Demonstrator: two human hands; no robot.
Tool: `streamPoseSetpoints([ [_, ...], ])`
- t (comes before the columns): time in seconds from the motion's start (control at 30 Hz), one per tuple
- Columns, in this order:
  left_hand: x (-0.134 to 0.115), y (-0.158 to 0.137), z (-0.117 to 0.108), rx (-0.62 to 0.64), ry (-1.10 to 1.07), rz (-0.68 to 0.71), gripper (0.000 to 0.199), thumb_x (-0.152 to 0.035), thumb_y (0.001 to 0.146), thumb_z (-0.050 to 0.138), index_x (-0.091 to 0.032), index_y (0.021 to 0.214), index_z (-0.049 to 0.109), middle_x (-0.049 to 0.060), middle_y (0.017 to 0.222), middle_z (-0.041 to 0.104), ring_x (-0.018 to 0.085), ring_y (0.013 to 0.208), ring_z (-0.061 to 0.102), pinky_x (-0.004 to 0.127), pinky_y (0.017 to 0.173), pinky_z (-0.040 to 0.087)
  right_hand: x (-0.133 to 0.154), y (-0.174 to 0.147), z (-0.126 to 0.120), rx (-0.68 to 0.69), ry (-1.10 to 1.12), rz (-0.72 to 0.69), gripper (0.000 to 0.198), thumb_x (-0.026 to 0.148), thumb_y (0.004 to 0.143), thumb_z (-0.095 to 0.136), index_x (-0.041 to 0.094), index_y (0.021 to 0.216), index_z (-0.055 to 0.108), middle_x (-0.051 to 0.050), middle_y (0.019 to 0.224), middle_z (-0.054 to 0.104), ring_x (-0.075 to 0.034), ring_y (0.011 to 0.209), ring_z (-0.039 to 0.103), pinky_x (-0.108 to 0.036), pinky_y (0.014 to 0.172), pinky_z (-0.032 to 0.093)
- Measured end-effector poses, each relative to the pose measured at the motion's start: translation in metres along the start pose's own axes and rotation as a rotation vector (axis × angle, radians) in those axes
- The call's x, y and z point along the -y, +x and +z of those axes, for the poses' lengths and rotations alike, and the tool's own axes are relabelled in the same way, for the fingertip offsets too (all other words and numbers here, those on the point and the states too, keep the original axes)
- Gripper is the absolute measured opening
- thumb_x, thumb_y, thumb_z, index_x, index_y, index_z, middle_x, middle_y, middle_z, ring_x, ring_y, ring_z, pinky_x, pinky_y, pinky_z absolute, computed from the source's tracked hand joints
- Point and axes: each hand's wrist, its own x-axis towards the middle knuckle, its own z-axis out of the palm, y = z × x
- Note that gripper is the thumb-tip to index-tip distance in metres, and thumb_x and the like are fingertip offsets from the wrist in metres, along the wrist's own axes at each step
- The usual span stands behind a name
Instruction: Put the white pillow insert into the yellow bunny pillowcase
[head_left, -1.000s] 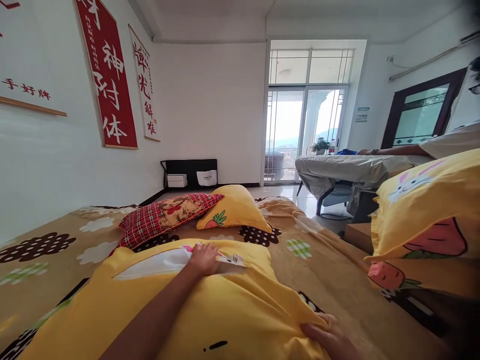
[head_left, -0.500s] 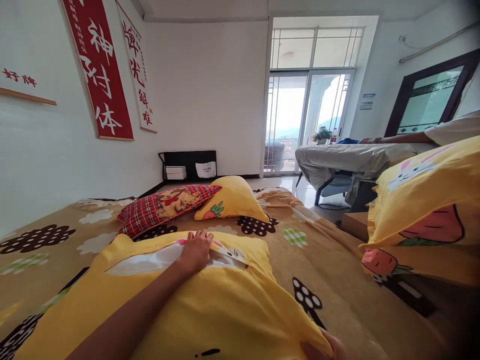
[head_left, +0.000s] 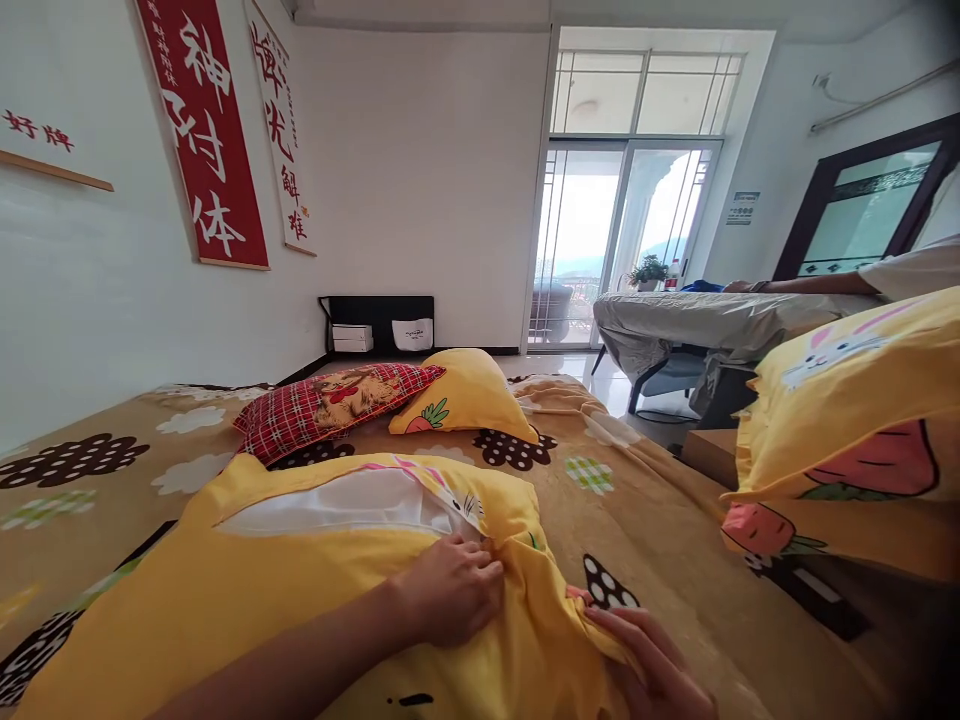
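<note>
Left hand: my left hand [head_left: 450, 588] lies on the yellow pillowcase [head_left: 300, 590], fingers [head_left: 486, 578] curled, pinching its cloth.
Right hand: my right hand [head_left: 649, 665] grips the pillowcase's right edge, fingers closed on the fabric.
Pillowcase: on the bed [head_left: 660, 560], at its near edge, white pillow [head_left: 345, 503] showing in the opening.
Beyond: 2 pillows, red plaid pillow [head_left: 330, 408] touching yellow carrot pillow [head_left: 465, 395].

Chinese calligraphy on the wall hangings

The red banner [head_left: 201, 130] reads 神…体; the white scroll [head_left: 281, 130] beside it has red characters; a framed sheet [head_left: 37, 140] reads 好牌.
</note>
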Motion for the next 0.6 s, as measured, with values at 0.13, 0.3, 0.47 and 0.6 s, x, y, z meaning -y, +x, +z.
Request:
streamPoseSetpoints([
  [0.13,0.011,-0.005,-0.014,0.004,-0.076,-0.070,0.029,-0.029,0.091,0.041,-0.019,0.110,0.061,0.008,0.107,0.068,0.023,0.101,0.062,0.036,0.091,0.044,0.019,0.033,0.026,-0.038,0.181,-0.110,0.031,0.051,0.083,0.055,0.022,0.083,0.068,-0.011,0.102,0.063,-0.026,0.100,0.060,-0.036,0.088,0.049],
  [0.3,0.036,-0.011,-0.027,-0.045,-0.012,-0.331,0.029,-0.026,0.088,0.041,-0.016,0.107,0.061,0.012,0.118,0.063,0.026,0.110,0.057,0.040,0.094,0.041,0.048,0.077,0.053,0.154,0.615,0.212,0.039,0.057,0.083,0.053,0.021,0.098,0.056,-0.012,0.109,0.066,-0.025,0.098,0.063,-0.035,0.084,0.052],
  [0.47,0.039,-0.011,-0.001,0.086,-0.069,-0.252,0.037,-0.035,0.090,0.039,-0.016,0.116,0.058,0.015,0.128,0.057,0.029,0.121,0.051,0.049,0.105,0.030,0.057,0.110,0.085,0.204,0.424,0.221,0.046,0.054,0.079,0.050,0.017,0.106,0.053,-0.002,0.066,0.062,-0.019,0.060,0.059,-0.028,0.054,0.046],
  [0.6,0.036,-0.004,0.004,0.175,-0.064,-0.278,0.039,-0.032,0.087,0.041,-0.012,0.117,0.055,0.016,0.108,0.067,0.030,0.102,0.062,0.048,0.096,0.040,0.060,0.121,0.107,0.416,-0.266,-0.008,0.044,0.045,0.082,0.051,0.013,0.111,0.057,-0.011,0.087,0.069,-0.025,0.085,0.064,-0.034,0.074,0.046],
])
